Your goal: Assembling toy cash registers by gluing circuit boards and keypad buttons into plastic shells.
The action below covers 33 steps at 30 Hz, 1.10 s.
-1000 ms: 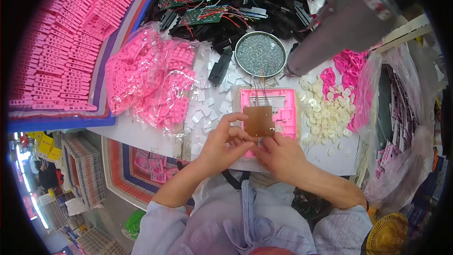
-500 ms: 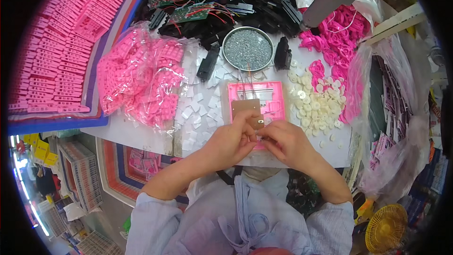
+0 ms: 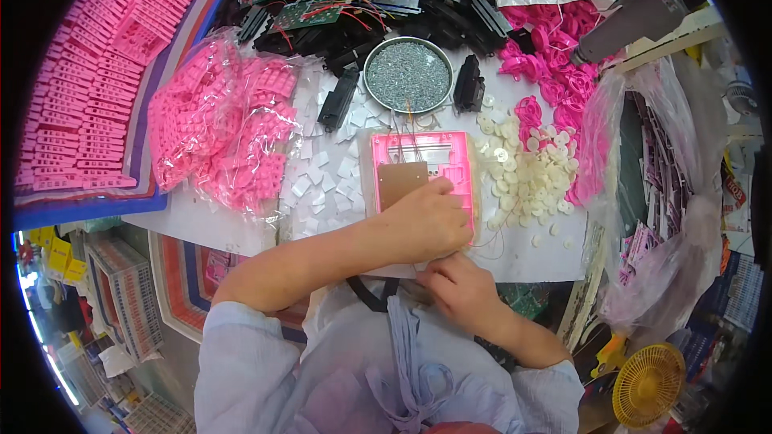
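A pink plastic casing lies on the table in front of me, with a flat brown board inside and thin wires running from its far end. My left hand rests over the casing's near part beside the board. Its fingers are curled, and what they hold is hidden beneath them. Below it, at the table's front edge, my right hand has thumb and fingers pinched together; I cannot make out what is between them. Thin reddish wires trail out on the right of the casing.
Beyond the casing stands a round dish of small screws between two black parts. White squares and bagged pink parts lie left; cream discs and pink straps right. A grey power tool hangs at upper right.
My left hand has moved right across the casing. The right hand has dropped toward me to the table edge. The brown board now lies inside the casing; the grey tool has swung right.
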Motion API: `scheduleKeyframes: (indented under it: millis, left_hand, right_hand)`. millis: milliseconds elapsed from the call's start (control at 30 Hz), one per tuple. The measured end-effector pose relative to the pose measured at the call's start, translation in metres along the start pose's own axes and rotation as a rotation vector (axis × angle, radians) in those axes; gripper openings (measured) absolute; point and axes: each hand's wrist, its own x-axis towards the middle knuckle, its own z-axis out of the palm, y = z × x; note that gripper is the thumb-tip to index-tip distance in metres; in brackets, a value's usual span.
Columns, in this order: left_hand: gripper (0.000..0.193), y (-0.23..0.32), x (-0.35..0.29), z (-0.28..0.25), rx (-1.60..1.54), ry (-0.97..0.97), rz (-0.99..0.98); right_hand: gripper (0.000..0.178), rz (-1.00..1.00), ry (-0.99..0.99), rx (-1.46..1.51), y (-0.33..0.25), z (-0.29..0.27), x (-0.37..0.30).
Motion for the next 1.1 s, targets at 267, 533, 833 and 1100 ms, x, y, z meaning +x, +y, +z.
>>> scheduleKeyframes:
  millis: [267,533,833,1100]
  left_hand:
    - [0.037,0.030,-0.045,-0.008,-0.339,0.394,-0.366]
    - [0.026,0.045,-0.064,0.029,-0.179,0.326,-0.315]
    - [0.043,0.041,-0.065,0.030,-0.074,0.173,-0.274]
    - [0.051,0.044,-0.060,0.028,0.080,0.134,-0.199]
  right_hand:
    - [0.018,0.037,0.002,-0.158,0.038,-0.040,0.017]
    - [0.018,-0.032,-0.158,-0.294,0.035,-0.037,0.021]
    - [0.019,0.073,-0.003,0.036,0.067,-0.035,0.010]
    - [0.024,0.033,0.075,-0.173,0.063,-0.015,-0.019]
